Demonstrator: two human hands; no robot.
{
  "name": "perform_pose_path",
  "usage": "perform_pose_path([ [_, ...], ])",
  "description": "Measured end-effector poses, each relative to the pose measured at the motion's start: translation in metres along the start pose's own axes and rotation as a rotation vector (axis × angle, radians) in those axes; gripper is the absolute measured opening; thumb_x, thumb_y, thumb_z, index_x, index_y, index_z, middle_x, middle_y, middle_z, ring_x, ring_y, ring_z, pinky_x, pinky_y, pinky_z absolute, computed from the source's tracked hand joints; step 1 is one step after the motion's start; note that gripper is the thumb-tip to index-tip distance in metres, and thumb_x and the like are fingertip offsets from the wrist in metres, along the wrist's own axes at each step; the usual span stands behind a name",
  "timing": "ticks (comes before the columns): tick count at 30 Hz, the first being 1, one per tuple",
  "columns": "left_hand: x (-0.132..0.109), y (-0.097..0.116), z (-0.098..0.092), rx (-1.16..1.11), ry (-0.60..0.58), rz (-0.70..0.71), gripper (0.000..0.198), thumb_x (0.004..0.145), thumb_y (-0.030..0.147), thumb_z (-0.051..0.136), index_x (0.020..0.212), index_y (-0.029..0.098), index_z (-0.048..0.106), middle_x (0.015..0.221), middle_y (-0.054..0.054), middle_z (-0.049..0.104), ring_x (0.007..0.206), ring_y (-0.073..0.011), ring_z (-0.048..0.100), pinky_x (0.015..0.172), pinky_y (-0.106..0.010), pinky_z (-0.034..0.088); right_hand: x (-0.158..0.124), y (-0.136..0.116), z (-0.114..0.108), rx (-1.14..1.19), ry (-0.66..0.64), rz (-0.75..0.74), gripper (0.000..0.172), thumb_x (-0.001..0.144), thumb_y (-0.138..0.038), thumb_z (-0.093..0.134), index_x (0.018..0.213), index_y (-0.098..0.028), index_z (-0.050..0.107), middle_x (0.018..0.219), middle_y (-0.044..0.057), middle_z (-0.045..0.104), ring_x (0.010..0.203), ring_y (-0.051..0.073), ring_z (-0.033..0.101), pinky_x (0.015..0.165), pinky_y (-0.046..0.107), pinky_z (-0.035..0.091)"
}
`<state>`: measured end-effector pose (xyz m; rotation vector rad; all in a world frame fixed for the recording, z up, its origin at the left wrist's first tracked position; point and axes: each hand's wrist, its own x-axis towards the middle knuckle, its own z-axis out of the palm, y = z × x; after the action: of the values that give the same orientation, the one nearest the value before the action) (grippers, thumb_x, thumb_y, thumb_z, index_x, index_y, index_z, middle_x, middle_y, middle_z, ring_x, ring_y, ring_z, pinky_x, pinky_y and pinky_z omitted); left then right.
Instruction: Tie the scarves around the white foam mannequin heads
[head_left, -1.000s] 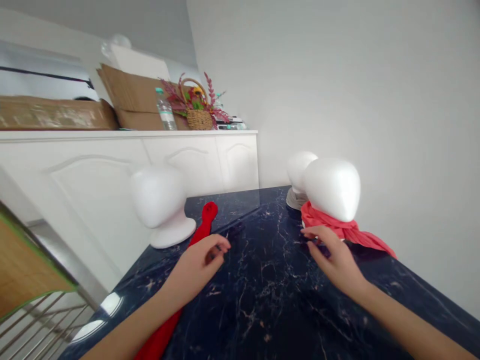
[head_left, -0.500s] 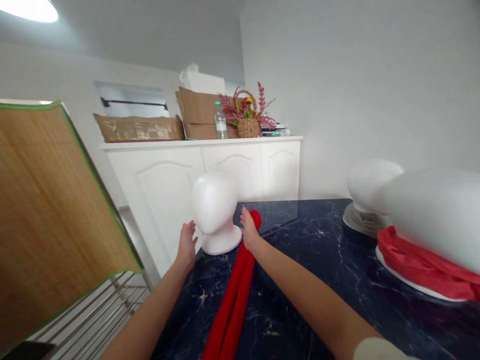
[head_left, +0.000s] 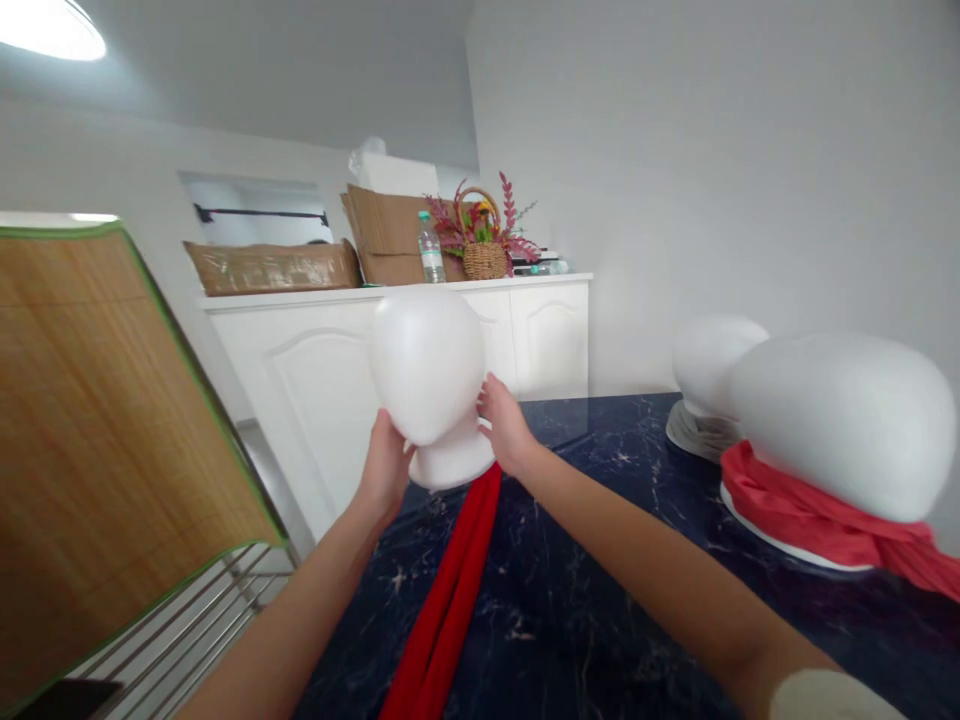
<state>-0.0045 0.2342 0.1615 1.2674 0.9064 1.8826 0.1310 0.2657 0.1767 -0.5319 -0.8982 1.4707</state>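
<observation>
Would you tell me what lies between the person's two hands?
In the head view, a white foam mannequin head, held by the left hand and right hand.

Wicker flower basket (head_left: pixel 484 260), water bottle (head_left: pixel 431 254), white cabinet (head_left: pixel 315 420)

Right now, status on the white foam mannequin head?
Left hand and right hand gripping white foam mannequin head, held up. Long red cloth on dark marble tabletop beneath it. Nothing in the way.
</observation>
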Motion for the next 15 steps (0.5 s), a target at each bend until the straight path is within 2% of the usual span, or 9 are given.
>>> perform_pose_path([
  [3, -0.036, 0.012, 0.036, -0.026, -0.192, -0.024, 0.046, 0.097, 0.052, 0.038, 0.136, 0.031, 0.051, 0.153, -0.002, 0.045, 0.144, -0.0248, 0.035, 0.12, -0.048, 0.029, -0.042, -0.048, -0.035, -0.072, 0.003, -0.082, 0.042, 0.086, -0.057, 0.053, 0.112, -0.026, 0.065, 0.128, 0.001, 0.064, 0.118, 0.024, 0.053, 0.098, 0.036, 0.038],
  [7, -0.094, 0.005, 0.083, -0.048, -0.413, -0.02, 0.057, 0.097, 0.056, 0.04, 0.15, 0.037, 0.032, 0.163, 0.001, 0.025, 0.151, -0.0226, 0.022, 0.124, -0.044, 0.022, -0.108, -0.092, -0.091, -0.125, 0.053, -0.147, 0.042, 0.084, -0.058, 0.056, 0.114, -0.03, 0.064, 0.13, -0.001, 0.064, 0.122, 0.024, 0.051, 0.099, 0.037, 0.038],
  [11, -0.143, -0.021, 0.118, -0.06, -0.461, -0.112, 0.064, 0.094, 0.057, 0.046, 0.152, 0.038, 0.028, 0.165, 0.002, 0.018, 0.152, -0.0242, 0.017, 0.124, -0.041, 0.023, -0.159, -0.106, -0.14, -0.202, 0.152, -0.091, 0.044, 0.088, -0.06, 0.051, 0.12, -0.032, 0.063, 0.133, -0.001, 0.062, 0.124, 0.023, 0.049, 0.102, 0.04, 0.037],
  [15, -0.173, -0.05, 0.136, -0.076, -0.428, -0.212, 0.07, 0.09, 0.061, 0.05, 0.152, 0.037, 0.028, 0.166, 0.001, 0.015, 0.152, -0.0258, 0.017, 0.124, -0.041, 0.023, -0.185, -0.099, -0.175, -0.272, 0.21, -0.036, 0.047, 0.092, -0.061, 0.043, 0.126, -0.035, 0.061, 0.136, 0.0, 0.06, 0.125, 0.024, 0.048, 0.104, 0.045, 0.034],
])
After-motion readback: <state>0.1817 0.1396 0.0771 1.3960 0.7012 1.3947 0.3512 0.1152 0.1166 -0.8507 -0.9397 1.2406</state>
